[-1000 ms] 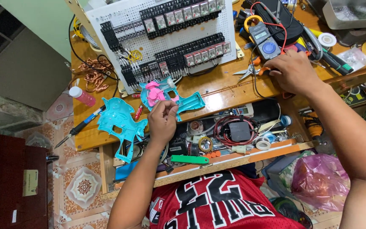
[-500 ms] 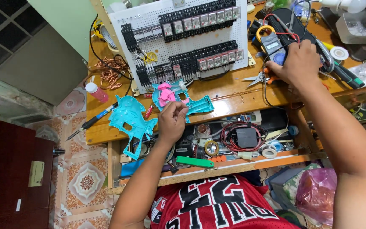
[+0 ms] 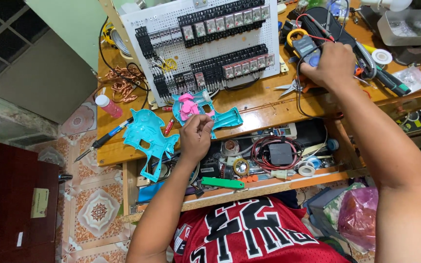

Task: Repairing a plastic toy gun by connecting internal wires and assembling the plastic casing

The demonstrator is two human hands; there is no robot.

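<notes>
My left hand (image 3: 196,137) rests at the front edge of the wooden bench, fingers pinched against the turquoise toy-gun shell half with pink inner parts (image 3: 205,111). The matching empty turquoise shell half (image 3: 148,137) lies to its left, overhanging the edge. My right hand (image 3: 331,65) is far right, closed over a clamp multimeter (image 3: 302,45) with an orange jaw and red and black leads. What my left fingertips pinch is too small to tell.
A white perforated panel with rows of black relays (image 3: 210,41) stands at the back. Copper wire scraps (image 3: 123,83), a pink-capped bottle (image 3: 108,106), a screwdriver (image 3: 104,140), small pliers (image 3: 291,87) and solder reels (image 3: 381,57) lie around. An open drawer of parts (image 3: 269,158) sits below.
The view has shifted so everything sits further right and lower. My right hand stays on the multimeter; my left hand stays at the toy shell, fingers slightly readjusted.
</notes>
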